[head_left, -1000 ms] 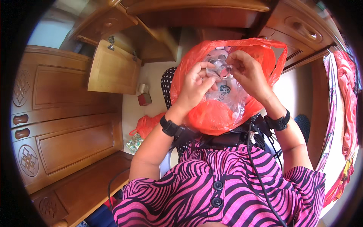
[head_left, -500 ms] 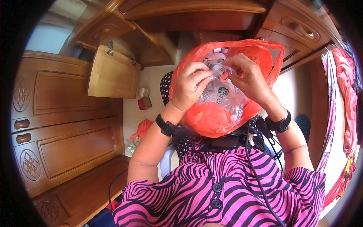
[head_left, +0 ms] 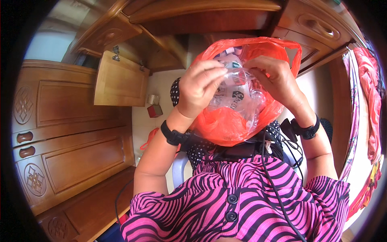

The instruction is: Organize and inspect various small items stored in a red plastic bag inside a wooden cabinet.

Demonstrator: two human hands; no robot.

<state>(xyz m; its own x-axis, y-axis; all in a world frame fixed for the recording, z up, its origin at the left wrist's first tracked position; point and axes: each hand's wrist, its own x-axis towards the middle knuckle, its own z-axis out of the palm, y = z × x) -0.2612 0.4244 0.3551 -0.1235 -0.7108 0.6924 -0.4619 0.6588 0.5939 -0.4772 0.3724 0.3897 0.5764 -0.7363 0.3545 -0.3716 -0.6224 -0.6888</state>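
A thin red plastic carrier bag (head_left: 225, 127) rests on my lap with its mouth wide. Inside it is a clear plastic bag (head_left: 238, 99) with dark printing, crumpled around contents I cannot make out fully. My left hand (head_left: 199, 86) pinches the clear bag's upper edge on the left, and my right hand (head_left: 278, 78) pinches it on the right. The film is stretched between my fingertips. Behind it, a pale item with a purple-grey end (head_left: 231, 52) shows near the red bag's far rim.
Wooden cabinets (head_left: 76, 92) stand at the left, one small door (head_left: 121, 80) swung out. Drawers (head_left: 318, 26) are at the far right. A small red box (head_left: 154, 111) lies on the floor. Patterned cloths (head_left: 367, 101) hang at right. A black cable (head_left: 268, 177) crosses my lap.
My hands have moved slightly apart, spreading the clear bag's edge. The pinkish-red item that showed at my fingertips is less visible now.
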